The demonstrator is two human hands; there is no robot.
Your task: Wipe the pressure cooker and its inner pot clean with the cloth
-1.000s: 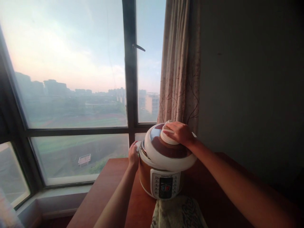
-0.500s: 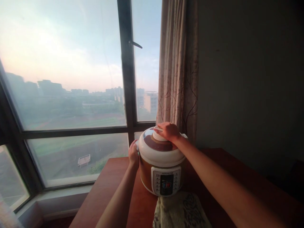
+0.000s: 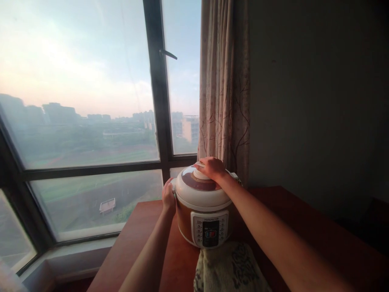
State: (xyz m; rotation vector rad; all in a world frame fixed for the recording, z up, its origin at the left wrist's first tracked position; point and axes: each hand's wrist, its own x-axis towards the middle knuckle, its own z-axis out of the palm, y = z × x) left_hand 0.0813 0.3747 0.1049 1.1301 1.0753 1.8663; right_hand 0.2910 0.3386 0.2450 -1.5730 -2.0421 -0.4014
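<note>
A white and brown electric pressure cooker (image 3: 185,227) stands upright on the table, its control panel (image 3: 209,229) facing me. My left hand (image 3: 168,195) is closed around the white handle on the cooker's left side. On top, my right hand (image 3: 213,167) grips the white lid handle (image 3: 201,174), with the fingers wrapped over it. The lid (image 3: 197,196) sits on the cooker's body. A patterned cloth (image 3: 226,267) lies directly in front of the cooker, near its base.
The reddish-brown wooden table (image 3: 136,235) ends at the left, beside a window sill (image 3: 79,253). Behind the cooker hangs a patterned curtain (image 3: 217,81), with a dark-framed window (image 3: 158,81) to its left. A dark wall (image 3: 313,101) rises on the right.
The whole view has shifted slightly, so the cooker and both hands appear a little further left. Both hands keep their hold, and the lid still sits on the body.
</note>
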